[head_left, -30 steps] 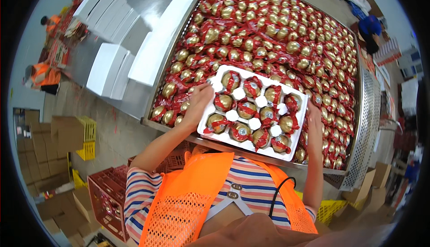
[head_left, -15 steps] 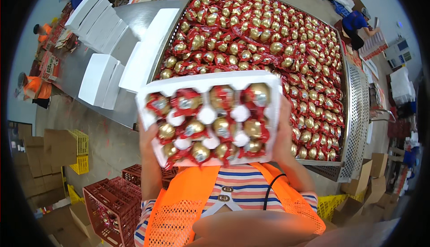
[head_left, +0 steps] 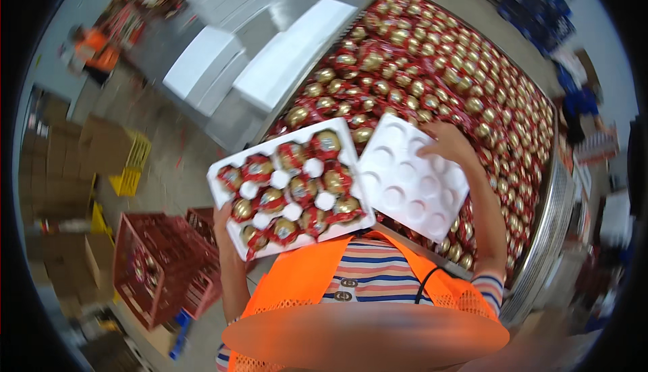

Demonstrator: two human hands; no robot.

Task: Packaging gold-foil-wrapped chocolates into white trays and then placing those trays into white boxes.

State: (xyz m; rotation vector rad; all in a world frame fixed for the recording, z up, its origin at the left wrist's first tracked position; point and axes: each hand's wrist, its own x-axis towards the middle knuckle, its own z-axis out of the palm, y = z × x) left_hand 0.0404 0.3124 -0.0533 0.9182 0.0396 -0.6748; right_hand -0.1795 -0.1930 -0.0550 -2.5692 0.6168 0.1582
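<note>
My left hand [head_left: 224, 223] grips the left edge of a white foam tray [head_left: 291, 242], partly hidden behind it. Gold balls in red wrapping [head_left: 302, 187] sit in rows in the tray, with white foam knobs between them. Over to the right, my right hand [head_left: 448, 144] has its fingers closed on the upper edge of a second white foam piece [head_left: 405, 169], bare and marked with round hollows. That piece is tilted, close beside the filled tray and above the mass of wrapped gold balls [head_left: 472, 109].
A metal bin with a perforated rim [head_left: 536, 237] holds the wrapped balls. On the steel table [head_left: 162, 55] at left stand white foam blocks [head_left: 202, 68]. Red crates [head_left: 152, 271] are low on the left, near cardboard boxes [head_left: 61, 163]. People [head_left: 98, 51] work farther off.
The filled tray has moved from both hands to my left hand alone, tilting and shifting left. My right hand now holds a bare foam piece over the bin. The view has turned.
</note>
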